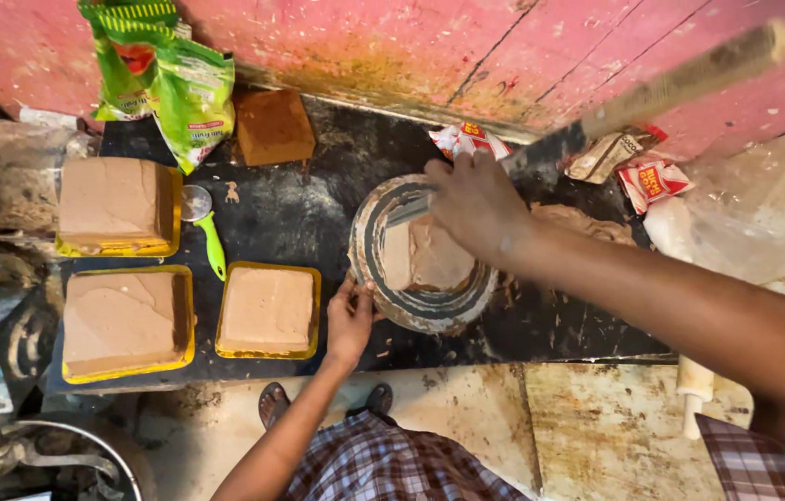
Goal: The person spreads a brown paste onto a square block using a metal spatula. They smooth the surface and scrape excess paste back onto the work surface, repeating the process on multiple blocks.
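Black slab: hands (350,320) (478,206) grip round mould (422,255).

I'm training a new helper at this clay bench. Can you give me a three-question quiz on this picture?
1. True or false: the left hand touches the round mould's rim.
2. How many yellow square trays hold clay blocks?
3. What lies between the trays? A) green-handled roller tool B) spoon C) brush

Key: 1 true; 2 three; 3 A. The right hand has its grip on a long blade's handle over the mould.
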